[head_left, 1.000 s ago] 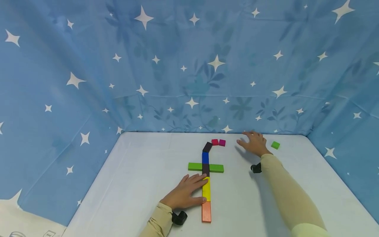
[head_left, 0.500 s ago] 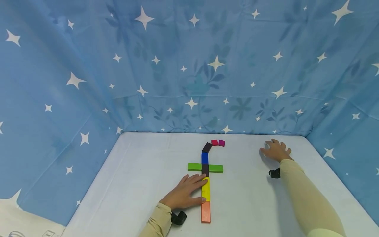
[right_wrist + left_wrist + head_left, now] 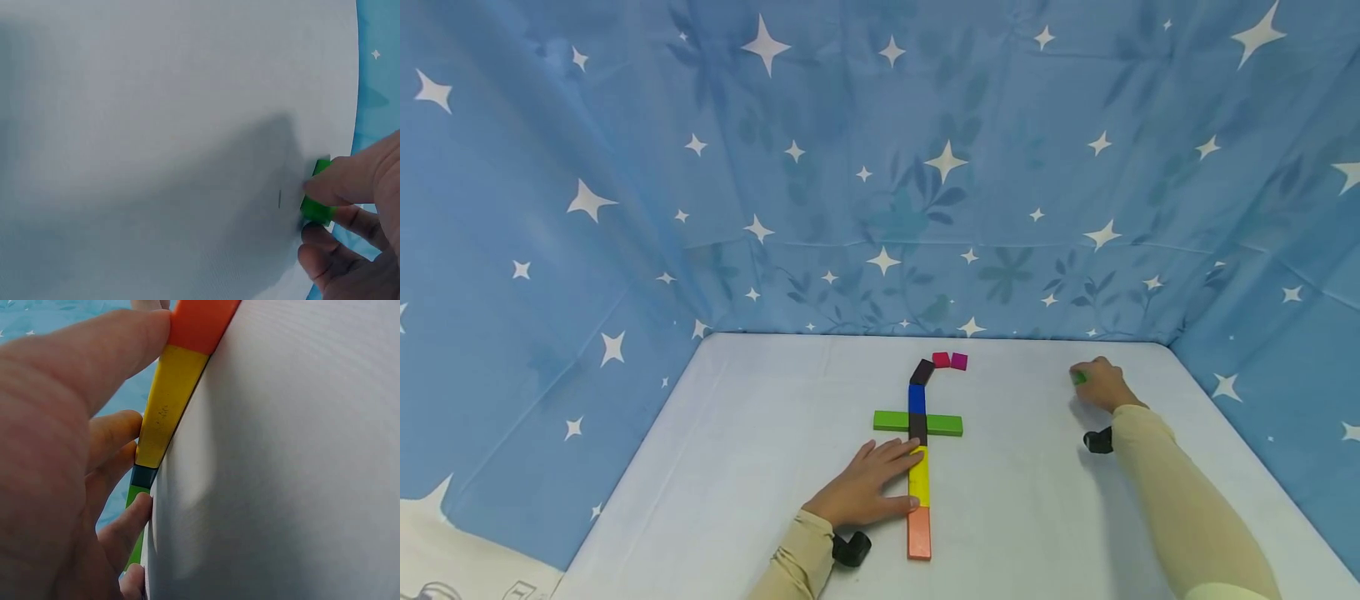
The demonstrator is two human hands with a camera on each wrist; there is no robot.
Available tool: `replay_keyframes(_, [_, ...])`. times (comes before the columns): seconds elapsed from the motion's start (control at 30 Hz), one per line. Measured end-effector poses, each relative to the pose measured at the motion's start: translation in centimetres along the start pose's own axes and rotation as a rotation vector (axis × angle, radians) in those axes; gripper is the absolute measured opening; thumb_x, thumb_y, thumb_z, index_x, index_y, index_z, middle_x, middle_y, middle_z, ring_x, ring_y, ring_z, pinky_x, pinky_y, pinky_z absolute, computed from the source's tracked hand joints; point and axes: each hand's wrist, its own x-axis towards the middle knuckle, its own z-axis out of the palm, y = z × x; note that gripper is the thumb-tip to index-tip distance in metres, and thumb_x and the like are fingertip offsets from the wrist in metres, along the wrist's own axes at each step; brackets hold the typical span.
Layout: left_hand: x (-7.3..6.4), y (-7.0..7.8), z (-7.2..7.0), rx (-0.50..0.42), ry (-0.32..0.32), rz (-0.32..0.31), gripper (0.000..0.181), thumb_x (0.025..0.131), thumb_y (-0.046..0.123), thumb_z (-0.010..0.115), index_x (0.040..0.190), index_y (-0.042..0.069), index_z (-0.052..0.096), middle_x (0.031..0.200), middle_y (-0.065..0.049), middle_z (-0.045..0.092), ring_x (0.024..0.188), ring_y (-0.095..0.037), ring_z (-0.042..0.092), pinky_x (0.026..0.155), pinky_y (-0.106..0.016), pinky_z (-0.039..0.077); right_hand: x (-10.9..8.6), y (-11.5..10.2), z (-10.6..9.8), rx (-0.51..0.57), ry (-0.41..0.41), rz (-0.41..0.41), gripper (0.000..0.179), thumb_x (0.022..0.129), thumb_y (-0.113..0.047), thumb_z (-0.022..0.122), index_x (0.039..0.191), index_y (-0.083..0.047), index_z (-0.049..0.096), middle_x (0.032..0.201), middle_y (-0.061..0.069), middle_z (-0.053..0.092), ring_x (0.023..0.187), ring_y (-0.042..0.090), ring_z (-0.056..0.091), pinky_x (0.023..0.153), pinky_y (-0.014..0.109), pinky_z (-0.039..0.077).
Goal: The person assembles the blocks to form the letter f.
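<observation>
My right hand (image 3: 1103, 383) pinches a small green block (image 3: 319, 209) between thumb and fingers at the far right of the table. My left hand (image 3: 867, 485) lies with fingers spread beside a row of blocks, its fingertips and thumb touching the yellow block (image 3: 919, 477). An orange block (image 3: 919, 533) continues the row toward me. Beyond the yellow one come a black block (image 3: 917, 429), a blue block (image 3: 917, 398) and a tilted black block (image 3: 922, 372). Two green blocks (image 3: 891, 421) stick out sideways as arms. A red block (image 3: 941, 360) and a magenta block (image 3: 958, 361) curve off right.
The blocks lie on a white-covered table (image 3: 760, 417). Blue star-printed curtains (image 3: 820, 167) hang along its back and sides. Black wrist cameras (image 3: 852, 550) are strapped on both wrists. A pale printed cloth (image 3: 467, 558) shows at the lower left.
My right hand has moved right to the small green block, and its fingers have closed on it. The left hand has stayed beside the yellow block.
</observation>
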Motion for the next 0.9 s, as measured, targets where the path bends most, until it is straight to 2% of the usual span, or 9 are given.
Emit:
replay_keyframes(0.17, [0.0,0.0,-0.1,-0.005,0.0,0.005,0.073,0.106,0.056,0.061,0.167,0.021,0.042,0.174,0.005,0.031,0.16,-0.022,0.027,0.131,-0.054,0.011,0.3,-0.7,0.9,0.014,0.058,-0.072,0.037,0.09,0.009,0.064,0.126,0.02,0.063,0.113,0.041,0.055,0.107,0.058,0.057,0.099,0.073,0.047])
replay_keyframes(0.4, [0.0,0.0,0.0,0.005,0.001,0.011,0.073,0.106,0.056,0.061,0.167,0.021,0.042,0.174,0.005,0.031,0.16,-0.022,0.027,0.131,-0.054,0.012,1.0,-2.5,1.7,0.037,0.099,-0.102,0.044,0.088,0.007,0.069,0.128,0.024,0.061,0.117,0.041,0.06,0.107,0.053,0.061,0.099,0.067,0.051])
replay_keyframes(0.67, [0.1,-0.1,0.2,-0.006,0.0,0.002,0.074,0.105,0.057,0.06,0.167,0.022,0.042,0.175,0.006,0.03,0.16,-0.022,0.027,0.131,-0.053,0.011,2.1,-5.2,3.3,0.106,0.098,-0.099,0.044,0.093,-0.001,0.072,0.127,0.024,0.06,0.117,0.038,0.061,0.106,0.047,0.062,0.095,0.062,0.054])
replay_keyframes(0.77, [0.0,-0.2,0.2,0.006,-0.003,-0.008,0.073,0.105,0.058,0.061,0.167,0.023,0.042,0.174,0.007,0.03,0.16,-0.021,0.027,0.132,-0.052,0.011,2.4,-6.5,3.9,0.125,0.094,-0.122,0.044,0.094,-0.003,0.075,0.126,0.023,0.062,0.117,0.037,0.063,0.105,0.046,0.063,0.094,0.06,0.055])
replay_keyframes(0.9, [0.0,-0.1,0.1,-0.001,-0.001,-0.009,0.073,0.105,0.056,0.061,0.167,0.023,0.042,0.174,0.007,0.03,0.16,-0.021,0.027,0.132,-0.052,0.01,2.8,-8.4,4.3,0.15,0.078,-0.126,0.044,0.095,-0.006,0.077,0.126,0.022,0.063,0.117,0.034,0.065,0.105,0.044,0.064,0.097,0.059,0.055])
